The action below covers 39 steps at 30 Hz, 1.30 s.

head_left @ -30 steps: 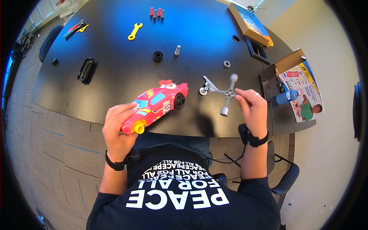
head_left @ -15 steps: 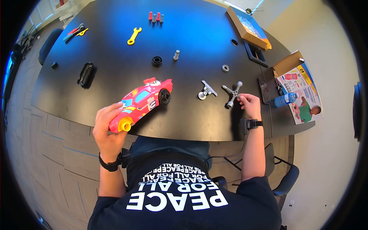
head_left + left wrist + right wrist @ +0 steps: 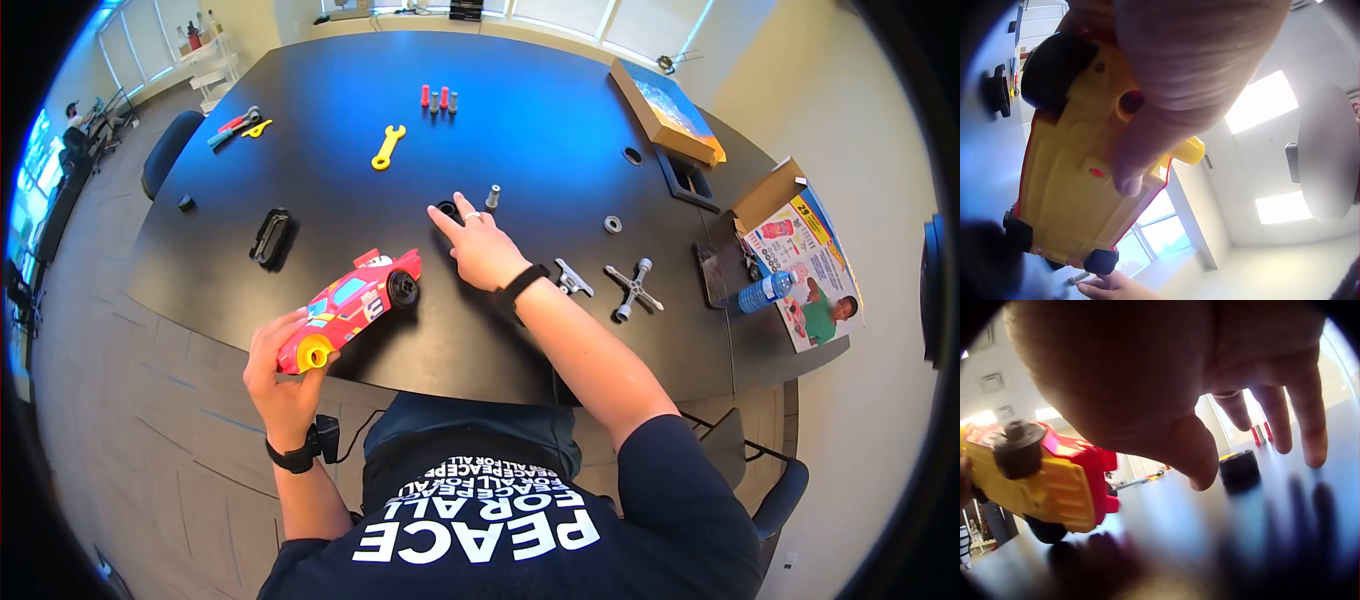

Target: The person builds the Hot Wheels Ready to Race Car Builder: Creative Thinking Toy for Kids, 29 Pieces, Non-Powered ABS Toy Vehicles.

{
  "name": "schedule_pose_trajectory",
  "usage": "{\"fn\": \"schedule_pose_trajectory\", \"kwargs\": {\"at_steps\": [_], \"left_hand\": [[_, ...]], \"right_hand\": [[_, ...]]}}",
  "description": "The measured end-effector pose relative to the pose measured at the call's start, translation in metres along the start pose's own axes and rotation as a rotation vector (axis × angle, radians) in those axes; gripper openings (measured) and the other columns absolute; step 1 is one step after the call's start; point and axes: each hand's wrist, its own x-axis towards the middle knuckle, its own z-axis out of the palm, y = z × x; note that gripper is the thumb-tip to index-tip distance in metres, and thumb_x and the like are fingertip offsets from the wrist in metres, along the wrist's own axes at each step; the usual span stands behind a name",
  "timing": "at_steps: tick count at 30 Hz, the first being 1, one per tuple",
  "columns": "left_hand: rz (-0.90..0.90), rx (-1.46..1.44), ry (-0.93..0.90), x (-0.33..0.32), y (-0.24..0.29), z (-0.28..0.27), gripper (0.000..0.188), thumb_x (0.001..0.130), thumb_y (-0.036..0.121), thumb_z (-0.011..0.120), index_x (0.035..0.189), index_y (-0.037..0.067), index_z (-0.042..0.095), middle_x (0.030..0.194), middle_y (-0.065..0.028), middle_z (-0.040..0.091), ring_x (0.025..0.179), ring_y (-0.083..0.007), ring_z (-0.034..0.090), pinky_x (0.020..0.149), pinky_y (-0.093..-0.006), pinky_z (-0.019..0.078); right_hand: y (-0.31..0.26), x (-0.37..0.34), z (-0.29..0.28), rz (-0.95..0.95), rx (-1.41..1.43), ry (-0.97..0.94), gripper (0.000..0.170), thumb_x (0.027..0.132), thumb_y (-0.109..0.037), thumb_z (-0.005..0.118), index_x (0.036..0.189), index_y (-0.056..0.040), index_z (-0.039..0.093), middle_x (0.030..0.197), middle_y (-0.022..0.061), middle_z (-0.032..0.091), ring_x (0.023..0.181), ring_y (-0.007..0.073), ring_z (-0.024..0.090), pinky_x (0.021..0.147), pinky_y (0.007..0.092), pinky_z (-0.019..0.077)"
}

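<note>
My left hand [image 3: 272, 372] grips a red toy car [image 3: 345, 307] by one end, holding it up near the table's front edge. A bare yellow hub [image 3: 315, 356] shows at that end, and a black wheel [image 3: 403, 288] is on the other. In the left wrist view, the thumb presses on the car's yellow underside [image 3: 1079, 181]. My right hand [image 3: 487, 252] reaches over the table with fingers spread above a loose black wheel [image 3: 1239, 470]. In the right wrist view that wheel stands between thumb and fingers, apart from both. A grey bolt [image 3: 493, 197] stands just past the fingertips.
A grey cross-shaped lug wrench [image 3: 633, 289] and a silver part [image 3: 573, 279] lie right of the forearm, near a grey ring [image 3: 613, 225]. Farther off are a yellow wrench [image 3: 388, 147] and several red and grey bolts [image 3: 438, 101]. A bottle [image 3: 767, 292] stands by a box [image 3: 800, 250].
My right hand has set the lug wrench down on the table at right and moved left to the loose wheel. The left hand still holds the car, now slightly lower.
</note>
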Motion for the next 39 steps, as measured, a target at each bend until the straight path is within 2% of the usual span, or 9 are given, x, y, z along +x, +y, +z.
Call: {"fn": "schedule_pose_trajectory", "kwargs": {"at_steps": [3, 4, 8, 16, 19, 24, 30, 34, 39], "left_hand": [[-0.064, -0.005, 0.012, -0.005, -0.004, -0.009, 0.053, 0.079, 0.003, 0.098, 0.127, 0.003, 0.075, 0.134, -0.0166, 0.078, 0.119, -0.0276, 0.075, 0.103, -0.0396, 0.0578], [-0.066, 0.000, 0.019, -0.004, -0.005, -0.010, 0.053, 0.079, 0.003, 0.098, 0.127, 0.003, 0.075, 0.134, -0.0166, 0.078, 0.119, -0.0276, 0.075, 0.103, -0.0396, 0.0578], [-0.043, -0.041, 0.047, 0.000, -0.006, -0.002, 0.055, 0.075, 0.005, 0.100, 0.124, 0.004, 0.075, 0.128, -0.0156, 0.081, 0.114, -0.0315, 0.076, 0.098, -0.0395, 0.0586], [0.028, -0.127, -0.061, 0.000, -0.005, 0.034, 0.052, 0.080, 0.007, 0.099, 0.127, 0.002, 0.075, 0.134, -0.0177, 0.078, 0.120, -0.0289, 0.074, 0.103, -0.0393, 0.0573], [0.037, -0.154, -0.082, -0.004, 0.005, 0.046, 0.052, 0.079, 0.009, 0.100, 0.125, 0.002, 0.076, 0.134, -0.0177, 0.078, 0.120, -0.0292, 0.074, 0.103, -0.0394, 0.0574], [0.079, -0.189, -0.130, -0.007, 0.019, 0.053, 0.053, 0.078, 0.010, 0.101, 0.123, 0.002, 0.077, 0.133, -0.0182, 0.079, 0.119, -0.0300, 0.075, 0.103, -0.0400, 0.0576], [0.075, -0.207, -0.127, -0.012, 0.020, 0.058, 0.053, 0.077, 0.009, 0.102, 0.122, 0.002, 0.077, 0.132, -0.0188, 0.079, 0.119, -0.0304, 0.075, 0.103, -0.0401, 0.0577], [0.041, -0.228, -0.111, -0.012, 0.026, 0.070, 0.053, 0.077, 0.007, 0.101, 0.123, 0.002, 0.076, 0.133, -0.0187, 0.078, 0.120, -0.0305, 0.075, 0.104, -0.0400, 0.0579], [-0.007, -0.314, -0.098, -0.016, 0.029, 0.089, 0.052, 0.079, 0.004, 0.100, 0.124, 0.002, 0.074, 0.136, -0.0176, 0.076, 0.122, -0.0288, 0.075, 0.106, -0.0392, 0.0577]], "right_hand": [[0.005, 0.019, 0.017, -0.036, -0.067, 0.004, 0.057, 0.099, -0.008, 0.067, 0.156, -0.0179, 0.065, 0.176, 0.0287, 0.039, 0.140, 0.0483, 0.058, 0.115, 0.0554, 0.0549], [0.008, 0.020, 0.021, -0.036, -0.065, 0.031, 0.043, 0.097, -0.005, 0.070, 0.139, -0.0130, 0.075, 0.173, 0.0246, 0.045, 0.138, 0.0469, 0.058, 0.111, 0.0499, 0.0575], [0.019, -0.012, 0.011, -0.081, 0.237, 0.201, 0.025, 0.086, 0.003, 0.081, 0.104, -0.0044, 0.065, 0.119, 0.0165, 0.065, 0.113, 0.0417, 0.067, 0.095, 0.0513, 0.0574], [-0.004, -0.115, -0.050, -0.226, 0.387, 0.539, 0.054, 0.078, 0.005, 0.091, 0.126, -0.0059, 0.068, 0.125, 0.0133, 0.063, 0.109, 0.0377, 0.066, 0.093, 0.0452, 0.0563], [0.002, -0.130, -0.047, -0.179, 0.385, 0.491, 0.052, 0.078, 0.005, 0.091, 0.125, -0.0060, 0.069, 0.126, 0.0128, 0.063, 0.111, 0.0368, 0.066, 0.094, 0.0441, 0.0564], [0.000, -0.137, -0.045, -0.171, 0.517, 0.583, 0.075, 0.077, 0.006, 0.094, 0.145, -0.0092, 0.066, 0.124, 0.0065, 0.067, 0.077, 0.0167, 0.054, 0.072, 0.0325, 0.0523], [-0.006, -0.147, -0.048, -0.172, 0.533, 0.607, 0.088, 0.077, 0.004, 0.094, 0.156, -0.0090, 0.058, 0.122, 0.0075, 0.071, 0.081, 0.0187, 0.059, 0.075, 0.0324, 0.0536], [-0.010, -0.153, -0.046, -0.232, 0.567, 0.674, 0.083, 0.080, 0.001, 0.096, 0.154, -0.0055, 0.058, 0.124, 0.0098, 0.074, 0.090, 0.0187, 0.068, 0.080, 0.0319, 0.0573], [-0.020, -0.170, -0.043, -0.057, 1.199, 0.523, 0.038, 0.111, -0.007, 0.072, 0.146, 0.0020, 0.061, 0.128, 0.0122, 0.074, 0.104, 0.0172, 0.075, 0.090, 0.0318, 0.0624]]}}
